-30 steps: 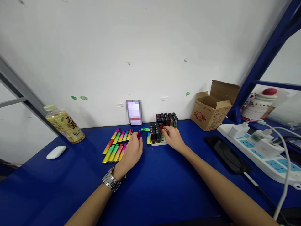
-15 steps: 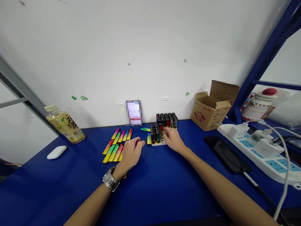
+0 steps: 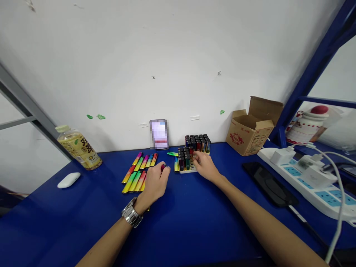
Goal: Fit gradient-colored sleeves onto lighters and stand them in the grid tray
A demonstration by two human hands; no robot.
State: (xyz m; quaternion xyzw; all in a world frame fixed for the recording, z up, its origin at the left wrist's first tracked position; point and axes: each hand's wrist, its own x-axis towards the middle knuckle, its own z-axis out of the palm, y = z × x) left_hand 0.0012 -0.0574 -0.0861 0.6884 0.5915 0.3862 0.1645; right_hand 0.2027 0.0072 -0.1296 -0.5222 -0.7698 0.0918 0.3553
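My left hand (image 3: pixel 155 181) is closed around a dark red lighter (image 3: pixel 163 167) whose black end sticks out above the thumb. Slim metallic lighters (image 3: pixel 136 180) in gradient colours lie in rows beside and partly behind that hand. Over the white tray (image 3: pixel 191 171), my right hand (image 3: pixel 205 165) pinches at a red lighter (image 3: pixel 191 150); the fingers partly hide the contact. Several dark-topped lighters (image 3: pixel 183 159) stand upright at the tray's left, and a denser block of lighters (image 3: pixel 198 141) stands at its back. Bare holes show at the tray's front right.
A green lighter (image 3: pixel 172 153) and a blue-yellow one (image 3: pixel 176 164) lie left of the tray. A phone (image 3: pixel 159 134) leans on the wall. Around the blue table stand a drink bottle (image 3: pixel 80 148), white earbud case (image 3: pixel 69 180), open carton (image 3: pixel 246 135), black phone (image 3: pixel 269 183) and power strip (image 3: pixel 308 181).
The view has shifted slightly. Both hands stay in nearly the same places, the left still holding its dark red lighter and the right still at the tray.
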